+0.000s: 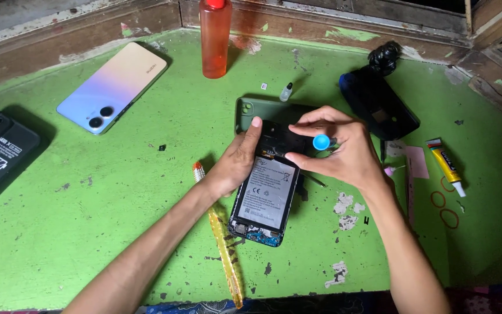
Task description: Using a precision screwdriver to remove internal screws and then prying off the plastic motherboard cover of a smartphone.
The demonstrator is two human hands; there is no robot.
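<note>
green table [88, 232] (paint chipped) | wooden wall ledge [76, 35] | dim corner

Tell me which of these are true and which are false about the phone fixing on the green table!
1. The left hand steadies the opened phone. True.
2. The right hand holds a blue-capped tool. True.
3. The orange bottle lies on its side. False: it stands upright.
4. The pastel phone lies screen up. False: its camera side shows.
5. The yellow glue tube is left of the opened phone. False: it is right.
</note>
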